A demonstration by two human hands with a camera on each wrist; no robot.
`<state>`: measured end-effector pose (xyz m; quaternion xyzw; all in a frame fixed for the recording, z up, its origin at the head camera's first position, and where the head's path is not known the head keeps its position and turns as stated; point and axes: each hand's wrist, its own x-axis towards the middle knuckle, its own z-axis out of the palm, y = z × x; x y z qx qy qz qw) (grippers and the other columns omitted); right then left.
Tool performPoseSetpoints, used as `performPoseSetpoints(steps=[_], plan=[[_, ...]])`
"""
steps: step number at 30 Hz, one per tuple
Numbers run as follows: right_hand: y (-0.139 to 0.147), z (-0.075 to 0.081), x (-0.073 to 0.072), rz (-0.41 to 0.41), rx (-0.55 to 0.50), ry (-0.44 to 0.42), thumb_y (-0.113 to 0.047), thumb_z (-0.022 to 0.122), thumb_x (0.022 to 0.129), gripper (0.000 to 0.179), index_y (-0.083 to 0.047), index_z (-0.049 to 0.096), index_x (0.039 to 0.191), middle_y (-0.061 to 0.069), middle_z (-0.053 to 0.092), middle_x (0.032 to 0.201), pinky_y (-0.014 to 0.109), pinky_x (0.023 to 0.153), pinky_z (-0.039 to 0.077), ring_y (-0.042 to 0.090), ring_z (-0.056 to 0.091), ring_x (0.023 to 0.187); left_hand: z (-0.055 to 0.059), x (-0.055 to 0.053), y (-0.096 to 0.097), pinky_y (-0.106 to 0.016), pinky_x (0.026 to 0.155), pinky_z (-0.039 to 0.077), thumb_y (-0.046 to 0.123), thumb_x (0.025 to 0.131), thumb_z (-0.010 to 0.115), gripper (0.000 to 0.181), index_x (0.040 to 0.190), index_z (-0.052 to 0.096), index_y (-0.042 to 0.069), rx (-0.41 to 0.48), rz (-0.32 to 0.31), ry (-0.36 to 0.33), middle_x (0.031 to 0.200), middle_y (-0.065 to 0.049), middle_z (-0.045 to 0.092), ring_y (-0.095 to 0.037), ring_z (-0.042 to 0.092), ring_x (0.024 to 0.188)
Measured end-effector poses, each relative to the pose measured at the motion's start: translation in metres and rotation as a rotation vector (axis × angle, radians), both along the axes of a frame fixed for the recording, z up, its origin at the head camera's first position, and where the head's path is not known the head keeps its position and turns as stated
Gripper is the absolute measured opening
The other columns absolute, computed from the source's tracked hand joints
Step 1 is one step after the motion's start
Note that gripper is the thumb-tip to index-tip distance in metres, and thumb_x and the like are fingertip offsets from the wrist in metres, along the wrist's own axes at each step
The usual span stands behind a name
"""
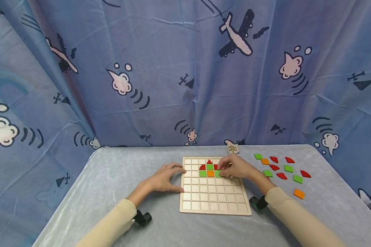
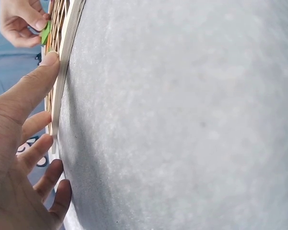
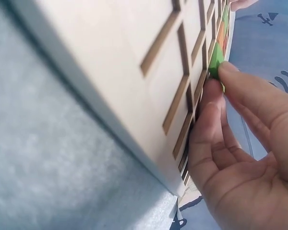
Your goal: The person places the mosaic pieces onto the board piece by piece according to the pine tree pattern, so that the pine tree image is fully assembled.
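Note:
A wooden grid board (image 1: 195,188) lies on the table, with several coloured tiles set in its upper cells. Among them are a red triangle (image 1: 209,161), an orange square tile (image 1: 210,173) and a green square tile (image 1: 202,173). My right hand (image 1: 236,166) pinches another green square tile (image 3: 216,60) between thumb and fingertips, at the cell right of the orange one; the tile is tilted in the right wrist view. My left hand (image 1: 167,177) rests at the board's left edge, fingers spread and thumb tip (image 2: 50,58) on the rim.
Loose tiles lie right of the board, among them a green square (image 1: 298,178), a red quarter-round piece (image 1: 305,174) and an orange square (image 1: 299,193). A small patterned card (image 1: 233,148) lies at the table's back edge. A printed blue curtain (image 1: 160,85) hangs behind.

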<state>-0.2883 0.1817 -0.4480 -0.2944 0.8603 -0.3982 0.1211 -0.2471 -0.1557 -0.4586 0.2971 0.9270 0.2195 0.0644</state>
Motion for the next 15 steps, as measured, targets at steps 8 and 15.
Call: performPoseSetpoints(steps=[8,15], plan=[[0.005,0.003,0.002,0.012,-0.017,0.011,-0.006,0.074,0.085,0.014,0.002,0.071,0.097,0.016,0.069,0.088,0.026,0.064,0.052,0.017,0.060,0.076,0.001,0.000,0.000,-0.057,0.109,0.036,0.048,0.078,0.081,0.070,0.138,0.055,0.023,-0.002,0.004,-0.005,0.149,-0.001,0.045,-0.030,0.043,0.133],[0.022,0.008,0.006,-0.025,0.019,0.040,-0.011,0.073,0.088,0.013,-0.002,0.072,0.098,0.011,0.071,0.093,0.023,0.070,0.053,0.014,0.060,0.080,0.000,0.000,0.000,-0.057,0.109,0.036,0.047,0.078,0.081,0.070,0.138,0.056,0.023,0.001,0.006,-0.005,0.149,-0.002,0.045,-0.031,0.043,0.133]])
